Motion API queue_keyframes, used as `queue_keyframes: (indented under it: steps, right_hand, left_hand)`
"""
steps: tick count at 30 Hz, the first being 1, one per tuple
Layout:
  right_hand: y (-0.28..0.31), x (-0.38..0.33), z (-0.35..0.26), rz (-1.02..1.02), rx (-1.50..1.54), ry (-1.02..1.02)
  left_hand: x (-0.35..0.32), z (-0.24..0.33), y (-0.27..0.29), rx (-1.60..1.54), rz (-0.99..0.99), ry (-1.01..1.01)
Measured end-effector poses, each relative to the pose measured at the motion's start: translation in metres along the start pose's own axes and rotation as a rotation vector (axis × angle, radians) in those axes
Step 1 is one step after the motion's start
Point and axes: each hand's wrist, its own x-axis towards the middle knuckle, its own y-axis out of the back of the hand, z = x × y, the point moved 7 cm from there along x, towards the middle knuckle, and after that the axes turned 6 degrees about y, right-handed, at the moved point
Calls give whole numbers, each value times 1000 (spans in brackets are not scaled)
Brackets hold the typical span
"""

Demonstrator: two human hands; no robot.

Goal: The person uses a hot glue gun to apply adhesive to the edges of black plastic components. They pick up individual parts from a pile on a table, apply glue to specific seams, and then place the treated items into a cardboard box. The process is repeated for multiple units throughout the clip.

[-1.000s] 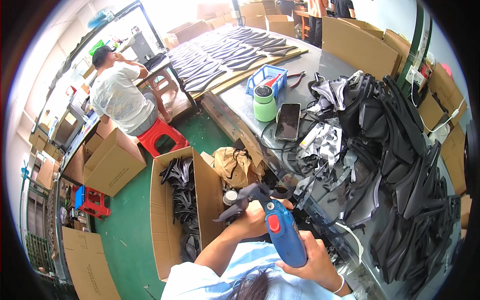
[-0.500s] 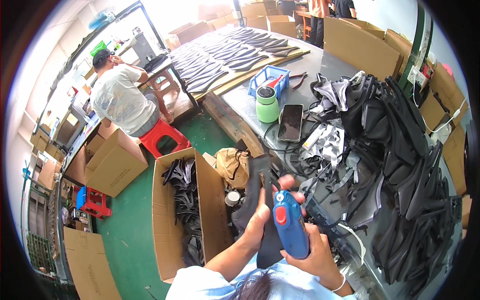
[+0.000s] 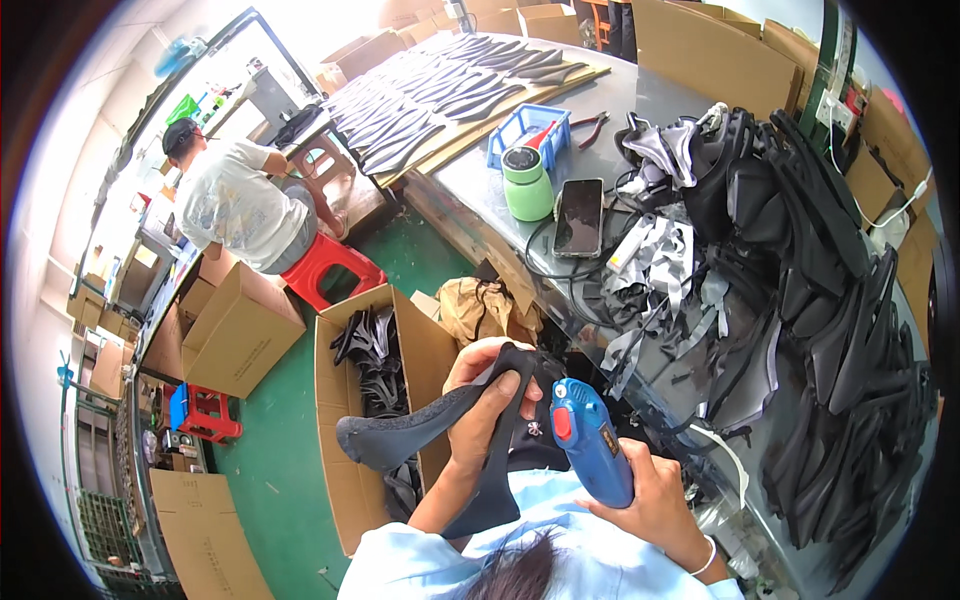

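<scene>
My left hand (image 3: 476, 423) is closed on a curved black padded piece (image 3: 398, 437), pinching its bend between thumb and fingers. One rounded end of the piece sticks out to the left, above the box; another part hangs toward my lap. My right hand (image 3: 655, 502) is wrapped round a blue hand-held power tool (image 3: 592, 452) with a red button, its head pointing away from me. The tool's working tip is hard to make out. A small gap separates the tool from the black piece. A bracelet circles my right wrist.
An open cardboard box (image 3: 335, 500) with black pieces stands at left. On the grey table (image 3: 640, 110) lie a heap of black parts (image 3: 790, 260), grey scraps (image 3: 660, 262), a phone (image 3: 578, 217), a green bottle (image 3: 527, 190) and a blue basket (image 3: 508, 137). A person (image 3: 240, 205) sits at far left.
The black piece has been turned and folded, with one end now swung out to the left. My left hand rose slightly; the tool moved a little right, away from the piece.
</scene>
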Motion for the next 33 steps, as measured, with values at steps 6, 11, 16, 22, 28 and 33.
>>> queue_keyframes:
  steps: [6, 11, 16, 22, 28, 33]
  right_hand:
    - [0, 0, 0, 9, 2, 27]
    - [0, -2, 0, 8, -5, 27]
    - [0, -2, 2, 13, -4, 21]
    - [-7, -21, 17, -121, -26, -65]
    - [-16, -25, 14, -173, -50, -12]
    - [-20, -25, 11, -117, -56, 50]
  left_hand:
    - [-4, 0, 1, 151, 19, 37]
    - [-6, 1, -1, 266, -54, 103]
    - [-1, 0, -2, 428, -110, 408]
    - [4, 10, 16, 521, -159, 689]
    - [5, 14, 13, 722, -251, 810]
    - [8, 8, 7, 808, -429, 831]
